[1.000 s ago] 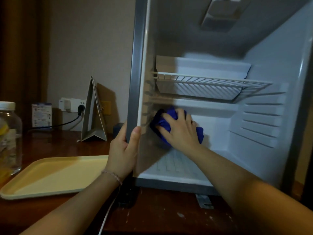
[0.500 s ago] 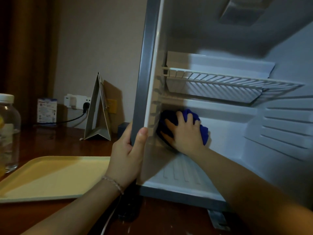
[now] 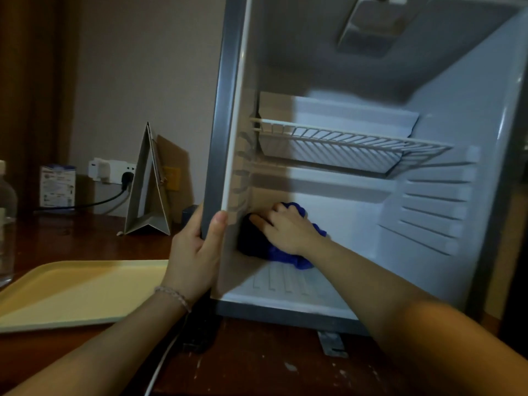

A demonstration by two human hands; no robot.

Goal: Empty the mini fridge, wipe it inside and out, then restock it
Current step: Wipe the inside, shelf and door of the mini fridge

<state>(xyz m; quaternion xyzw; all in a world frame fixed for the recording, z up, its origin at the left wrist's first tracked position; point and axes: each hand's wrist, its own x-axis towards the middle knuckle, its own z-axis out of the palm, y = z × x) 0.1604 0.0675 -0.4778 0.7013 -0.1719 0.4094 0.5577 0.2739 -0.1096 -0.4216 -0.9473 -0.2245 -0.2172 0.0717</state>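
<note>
Top of the fridge (image 3: pixel 225 110) and its right wall cut off by the frame – door out of sight. Part of the blue cloth (image 3: pixel 285 254) hidden under the right hand (image 3: pixel 288 228); its left end lost in shadow. Only a sliver of the glass jar (image 3: pixel 5 224) at the left edge. Print on the small carton (image 3: pixel 57 185) too small to read – tray (image 3: pixel 71 290) cropped at left

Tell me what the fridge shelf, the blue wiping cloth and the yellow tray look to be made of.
Shelf: probably white-coated metal wire, judging by its thin parallel bars.
Blue cloth: soft fabric, maybe microfibre; it bunches and folds under the right hand.
Yellow tray: likely moulded plastic, matte, with a smooth raised rim.
</note>
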